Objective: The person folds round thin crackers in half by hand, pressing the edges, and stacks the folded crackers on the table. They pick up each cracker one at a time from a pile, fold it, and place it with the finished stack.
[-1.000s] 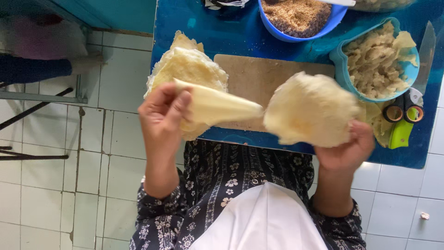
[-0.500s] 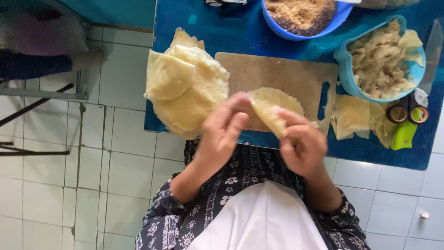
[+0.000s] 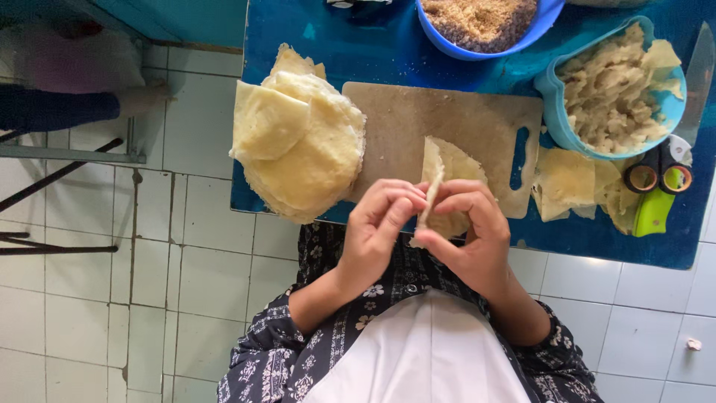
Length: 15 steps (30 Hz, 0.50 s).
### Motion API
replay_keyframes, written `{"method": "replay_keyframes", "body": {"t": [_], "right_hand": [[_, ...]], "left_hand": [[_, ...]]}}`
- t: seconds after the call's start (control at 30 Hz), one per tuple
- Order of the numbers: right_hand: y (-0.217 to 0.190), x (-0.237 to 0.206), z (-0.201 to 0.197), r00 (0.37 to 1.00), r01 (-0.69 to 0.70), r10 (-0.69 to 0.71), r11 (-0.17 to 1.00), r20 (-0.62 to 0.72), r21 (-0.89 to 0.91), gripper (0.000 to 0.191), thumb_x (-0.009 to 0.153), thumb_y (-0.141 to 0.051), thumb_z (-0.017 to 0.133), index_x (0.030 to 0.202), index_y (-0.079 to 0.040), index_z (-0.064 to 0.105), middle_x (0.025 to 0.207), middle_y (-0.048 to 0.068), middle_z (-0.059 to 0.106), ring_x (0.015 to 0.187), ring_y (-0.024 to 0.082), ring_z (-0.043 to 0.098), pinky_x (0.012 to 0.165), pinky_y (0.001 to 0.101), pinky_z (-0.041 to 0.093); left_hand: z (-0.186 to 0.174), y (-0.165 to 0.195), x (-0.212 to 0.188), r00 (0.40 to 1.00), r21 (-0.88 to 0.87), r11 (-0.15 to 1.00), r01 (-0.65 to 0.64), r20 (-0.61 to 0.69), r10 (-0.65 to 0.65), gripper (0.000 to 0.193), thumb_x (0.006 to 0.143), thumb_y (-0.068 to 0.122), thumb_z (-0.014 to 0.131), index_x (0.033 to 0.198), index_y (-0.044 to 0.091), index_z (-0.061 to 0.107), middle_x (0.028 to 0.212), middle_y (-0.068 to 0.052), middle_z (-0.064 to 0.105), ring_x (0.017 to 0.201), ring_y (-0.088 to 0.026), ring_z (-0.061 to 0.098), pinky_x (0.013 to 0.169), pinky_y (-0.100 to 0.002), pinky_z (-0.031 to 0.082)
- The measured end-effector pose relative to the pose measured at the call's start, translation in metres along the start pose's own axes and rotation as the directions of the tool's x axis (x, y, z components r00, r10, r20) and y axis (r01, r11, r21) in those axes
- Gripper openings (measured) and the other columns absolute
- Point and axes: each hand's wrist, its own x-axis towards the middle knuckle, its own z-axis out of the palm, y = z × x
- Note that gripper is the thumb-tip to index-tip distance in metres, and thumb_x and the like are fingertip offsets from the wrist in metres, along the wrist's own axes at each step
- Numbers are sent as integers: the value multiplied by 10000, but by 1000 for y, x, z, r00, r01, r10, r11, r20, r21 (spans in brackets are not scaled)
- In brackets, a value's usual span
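1. Since a half-second ago, the thin wrapper (image 3: 441,186) has gone from half-folded to a narrow upright fold above the near edge of the cutting board (image 3: 418,123).
2. The left hand (image 3: 377,224) and right hand (image 3: 473,235) both pinch it closed, fingertips meeting.
3. The wrapper stack (image 3: 306,149) stays left of the board.
4. Judging by this, folding is progressing.

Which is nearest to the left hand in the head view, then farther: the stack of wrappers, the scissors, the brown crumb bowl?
1. Stack of wrappers, just up-left of the left hand.
2. Brown crumb bowl, at the top.
3. Scissors, far right.
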Motion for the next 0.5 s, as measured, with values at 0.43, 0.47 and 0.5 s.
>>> {"method": "replay_keyframes", "body": {"t": [0.43,0.47,0.5], "right_hand": [[5,-2,-7,971,-240,227,924,78,299,64,1009,48,604,1027,72,661,1223,111,606,1114,138,612,963,248,495],[6,-3,-5,972,-237,224,928,77,288,57,1011,51,604,1020,68,657,1216,111,600,1106,136,608,957,245,492],[7,-5,-4,970,-241,234,923,59,299,62,1013,45,595,1023,66,652,1217,111,604,1095,132,603,950,243,487]], "left_hand": [[9,14,4,1000,152,988,9,-29,-4,239,926,4,745,1125,-29,618,1264,-88,507,1230,-198,619,1059,-315,574],[9,15,4,999,190,982,-9,-32,16,209,941,8,733,1116,-27,627,1251,-88,523,1204,-191,637,1040,-309,582],[8,16,4,999,229,973,-28,-34,36,179,955,12,722,1108,-26,636,1238,-87,539,1178,-183,655,1022,-303,591]]}}
